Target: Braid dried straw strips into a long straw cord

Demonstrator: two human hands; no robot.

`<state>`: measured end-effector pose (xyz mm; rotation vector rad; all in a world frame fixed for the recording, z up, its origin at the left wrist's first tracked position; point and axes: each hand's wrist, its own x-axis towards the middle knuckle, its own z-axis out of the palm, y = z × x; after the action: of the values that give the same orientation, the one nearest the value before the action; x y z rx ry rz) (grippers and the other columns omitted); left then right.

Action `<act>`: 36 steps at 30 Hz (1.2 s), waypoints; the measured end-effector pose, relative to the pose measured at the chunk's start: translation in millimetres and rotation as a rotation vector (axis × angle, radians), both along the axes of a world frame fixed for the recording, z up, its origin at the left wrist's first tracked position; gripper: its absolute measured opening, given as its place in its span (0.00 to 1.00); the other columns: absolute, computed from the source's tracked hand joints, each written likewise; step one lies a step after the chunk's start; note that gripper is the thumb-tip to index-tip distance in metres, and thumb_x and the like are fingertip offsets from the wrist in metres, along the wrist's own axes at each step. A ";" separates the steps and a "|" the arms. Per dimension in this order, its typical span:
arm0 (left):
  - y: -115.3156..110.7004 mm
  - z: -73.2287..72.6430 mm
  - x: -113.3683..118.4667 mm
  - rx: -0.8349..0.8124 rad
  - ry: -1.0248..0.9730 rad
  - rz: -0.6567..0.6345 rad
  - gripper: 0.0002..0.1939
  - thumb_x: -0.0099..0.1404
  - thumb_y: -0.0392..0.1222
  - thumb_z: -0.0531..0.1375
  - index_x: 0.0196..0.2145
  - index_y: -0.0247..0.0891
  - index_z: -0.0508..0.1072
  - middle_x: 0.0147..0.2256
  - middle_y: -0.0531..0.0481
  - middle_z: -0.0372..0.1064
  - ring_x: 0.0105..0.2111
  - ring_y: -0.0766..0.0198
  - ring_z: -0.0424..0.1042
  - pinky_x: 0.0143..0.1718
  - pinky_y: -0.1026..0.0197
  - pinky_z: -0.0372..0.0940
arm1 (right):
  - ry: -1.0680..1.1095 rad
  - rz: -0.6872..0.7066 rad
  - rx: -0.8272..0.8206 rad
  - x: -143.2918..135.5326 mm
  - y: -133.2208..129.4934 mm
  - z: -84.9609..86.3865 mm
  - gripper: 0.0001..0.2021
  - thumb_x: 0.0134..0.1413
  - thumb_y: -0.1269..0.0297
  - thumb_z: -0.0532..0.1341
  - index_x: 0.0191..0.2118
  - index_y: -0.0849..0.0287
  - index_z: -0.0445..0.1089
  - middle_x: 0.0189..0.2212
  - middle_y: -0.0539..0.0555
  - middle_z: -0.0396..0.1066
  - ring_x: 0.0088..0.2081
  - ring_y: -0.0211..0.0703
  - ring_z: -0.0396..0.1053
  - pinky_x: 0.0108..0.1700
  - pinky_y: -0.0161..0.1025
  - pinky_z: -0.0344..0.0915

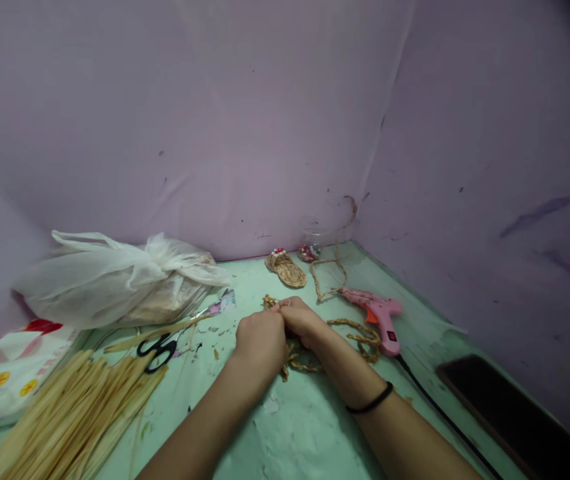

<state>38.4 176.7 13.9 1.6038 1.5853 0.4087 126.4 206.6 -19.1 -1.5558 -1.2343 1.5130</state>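
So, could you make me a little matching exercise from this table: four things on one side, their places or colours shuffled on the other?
1. Glue gun
2. Scissors
3. Slipper
4. Braid

A. Black handles, near the pale strips
B. Between the left hand and right hand, partly hidden by them, with a loop lying to the right
C. Pink, with an orange trigger
D. Near the back wall, beside the bead jar

Pairs: 1-C, 2-A, 3-D, 4-B

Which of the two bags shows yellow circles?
The white bag with red print, at the left edge, nearer the camera; the translucent, knotted white bag behind it shows none.
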 end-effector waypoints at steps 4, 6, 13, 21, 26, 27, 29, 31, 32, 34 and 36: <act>16.3 16.4 -24.8 0.007 0.224 0.028 0.07 0.47 0.40 0.58 0.18 0.35 0.66 0.13 0.49 0.60 0.18 0.62 0.64 0.20 0.65 0.53 | 0.035 0.054 -0.017 4.2 -0.3 2.4 0.04 0.30 0.78 0.53 0.17 0.64 0.63 0.09 0.45 0.58 0.12 0.28 0.50 0.15 0.28 0.44; 26.0 22.0 -38.0 -0.008 0.113 0.194 0.08 0.52 0.40 0.54 0.21 0.33 0.66 0.17 0.49 0.64 0.13 0.67 0.60 0.16 0.65 0.51 | 0.059 0.077 -0.025 7.1 1.1 2.0 0.04 0.31 0.77 0.54 0.18 0.64 0.64 0.10 0.45 0.59 0.11 0.27 0.48 0.14 0.28 0.42; 36.3 -1.1 -34.4 -0.452 -0.473 0.150 0.04 0.50 0.29 0.52 0.23 0.28 0.66 0.20 0.46 0.66 0.13 0.74 0.59 0.13 0.70 0.53 | 0.113 0.138 -0.025 11.7 5.7 -0.7 0.04 0.33 0.77 0.54 0.21 0.65 0.64 0.12 0.46 0.62 0.13 0.29 0.55 0.17 0.27 0.50; 36.2 -18.1 -29.8 -0.282 -0.210 0.172 0.03 0.44 0.30 0.52 0.16 0.32 0.63 0.08 0.57 0.51 0.07 0.73 0.50 0.09 0.69 0.45 | -0.239 0.225 0.197 12.9 3.8 1.1 0.04 0.33 0.77 0.57 0.21 0.63 0.66 0.17 0.49 0.67 0.21 0.32 0.60 0.23 0.30 0.51; 33.4 -18.1 -29.5 -0.228 -0.209 0.119 0.03 0.44 0.34 0.53 0.16 0.34 0.62 0.08 0.59 0.47 0.08 0.74 0.46 0.10 0.69 0.39 | -0.853 0.311 0.553 13.2 -4.9 13.2 0.06 0.38 0.69 0.58 0.27 0.58 0.70 0.24 0.53 0.70 0.29 0.40 0.65 0.25 0.33 0.48; 32.8 -17.4 -29.3 -0.240 -0.226 0.119 0.03 0.44 0.34 0.53 0.16 0.34 0.62 0.09 0.59 0.48 0.08 0.75 0.46 0.11 0.69 0.39 | -0.886 0.322 0.566 12.4 -6.3 14.7 0.07 0.39 0.68 0.57 0.28 0.57 0.71 0.24 0.53 0.71 0.29 0.40 0.66 0.25 0.33 0.47; 31.8 -15.3 -28.4 -0.248 -0.229 0.145 0.03 0.44 0.33 0.53 0.16 0.33 0.63 0.09 0.58 0.48 0.08 0.75 0.45 0.11 0.68 0.38 | -0.921 0.328 0.561 10.5 -8.1 16.3 0.07 0.39 0.68 0.57 0.28 0.57 0.71 0.25 0.53 0.71 0.28 0.41 0.66 0.24 0.33 0.46; 31.0 -13.3 -26.5 -0.238 -0.203 0.181 0.03 0.43 0.31 0.53 0.15 0.33 0.62 0.08 0.57 0.49 0.08 0.75 0.44 0.11 0.68 0.38 | -0.959 0.294 0.519 8.5 -8.7 17.8 0.06 0.38 0.68 0.58 0.27 0.58 0.71 0.25 0.55 0.71 0.28 0.42 0.66 0.24 0.34 0.47; 30.7 -12.5 -25.4 -0.236 -0.196 0.194 0.04 0.43 0.31 0.53 0.14 0.33 0.62 0.07 0.57 0.48 0.08 0.75 0.44 0.11 0.68 0.38 | -0.976 0.266 0.493 7.7 -9.0 19.2 0.06 0.37 0.68 0.58 0.26 0.59 0.71 0.25 0.57 0.71 0.28 0.42 0.66 0.24 0.34 0.47; 30.4 -12.0 -23.2 -0.249 -0.199 0.215 0.04 0.42 0.31 0.53 0.13 0.33 0.61 0.06 0.57 0.47 0.07 0.75 0.43 0.11 0.68 0.37 | -0.982 0.233 0.444 6.1 -10.8 23.7 0.05 0.37 0.68 0.58 0.23 0.61 0.71 0.23 0.59 0.71 0.27 0.43 0.66 0.23 0.34 0.48; 30.5 -12.8 -21.8 -0.282 -0.219 0.231 0.06 0.41 0.31 0.52 0.12 0.34 0.59 0.06 0.57 0.46 0.07 0.75 0.43 0.11 0.68 0.37 | -0.960 0.239 0.417 3.9 -14.7 29.7 0.05 0.36 0.67 0.58 0.22 0.62 0.71 0.22 0.59 0.71 0.25 0.42 0.66 0.22 0.34 0.48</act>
<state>16.5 207.3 1.1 1.1293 1.5844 0.4441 130.2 191.9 10.6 -1.9236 -2.1435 0.4904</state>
